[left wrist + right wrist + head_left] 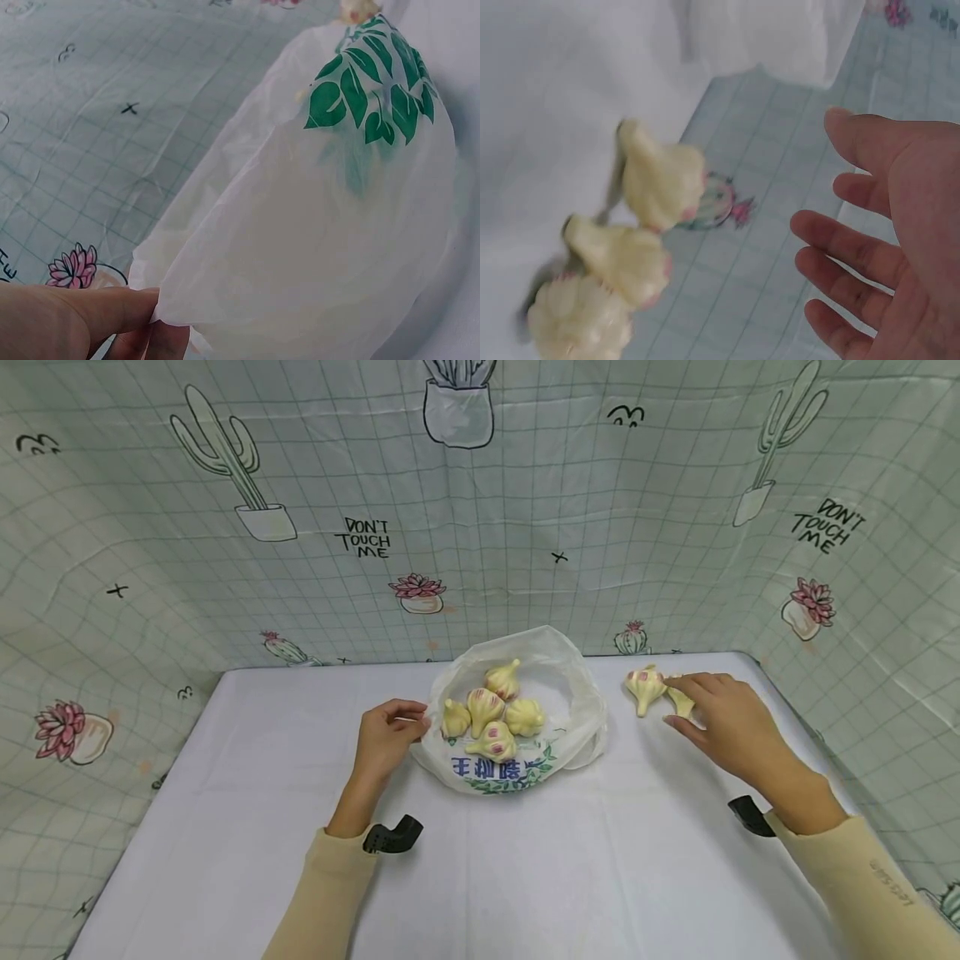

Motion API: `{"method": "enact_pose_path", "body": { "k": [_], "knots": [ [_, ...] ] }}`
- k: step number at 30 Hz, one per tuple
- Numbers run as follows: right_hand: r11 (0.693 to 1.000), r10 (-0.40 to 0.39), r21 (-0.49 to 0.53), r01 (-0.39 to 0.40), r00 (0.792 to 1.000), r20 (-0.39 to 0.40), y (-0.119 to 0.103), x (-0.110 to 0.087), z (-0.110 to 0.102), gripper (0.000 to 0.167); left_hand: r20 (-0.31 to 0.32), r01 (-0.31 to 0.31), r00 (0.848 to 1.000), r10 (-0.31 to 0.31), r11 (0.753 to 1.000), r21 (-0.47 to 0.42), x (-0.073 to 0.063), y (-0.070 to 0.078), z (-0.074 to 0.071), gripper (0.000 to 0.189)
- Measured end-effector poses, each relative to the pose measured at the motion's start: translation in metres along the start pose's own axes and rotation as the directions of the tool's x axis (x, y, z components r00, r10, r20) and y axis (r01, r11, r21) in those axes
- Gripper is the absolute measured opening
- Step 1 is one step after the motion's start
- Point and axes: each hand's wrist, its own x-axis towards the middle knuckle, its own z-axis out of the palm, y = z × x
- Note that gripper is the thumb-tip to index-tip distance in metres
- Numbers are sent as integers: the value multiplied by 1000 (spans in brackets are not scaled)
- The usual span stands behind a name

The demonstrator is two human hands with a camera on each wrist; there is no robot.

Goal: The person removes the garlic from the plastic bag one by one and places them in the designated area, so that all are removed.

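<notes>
A translucent white plastic bag (588, 727) with green leaf print stands with its mouth spread wide. Several pale yellow garlic bulbs (485, 708) with pinkish streaks lie inside it. My left hand (384, 737) pinches the bag's left rim between thumb and fingers, which the left wrist view shows close up. Over on the right, my right hand (731, 727) hovers with fingers extended over loose garlic. One bulb (645, 687) lies just left of its fingertips, and another bulb (681, 700) is partly covered by them. The right wrist view also shows a third bulb (581, 322), hidden from above.
A white-covered table (225, 827) carries everything. Behind and beside it hangs a checked cloth (480, 510) printed with cacti and lettering. Black wrist mounts (393, 835) sit at both sleeve cuffs.
</notes>
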Motion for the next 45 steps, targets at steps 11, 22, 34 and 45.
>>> {"method": "enact_pose_path", "body": {
  "k": [11, 22, 34, 45],
  "knots": [
    [991, -119, 66, 120, 993, -12, -51, 8, 12, 53, -3, -11, 1000, 10, 1000, -18, -2, -2, 4, 18],
    [982, -152, 114, 148, 988, 25, -90, 17, 22, 48, -4, -5, 1000, 5, 1000, -10, -2, -2, 5, 18],
    [984, -129, 131, 119, 989, 69, -125, 30, 37, 52, 7, -1, 1000, 2, 1000, -21, -2, 0, 5, 18],
    [992, -72, 110, 56, 987, 146, -152, 41, 53, 55, 7, 8, 1000, -8, 1000, -12, -2, 3, 5, 17]
  ]
}}
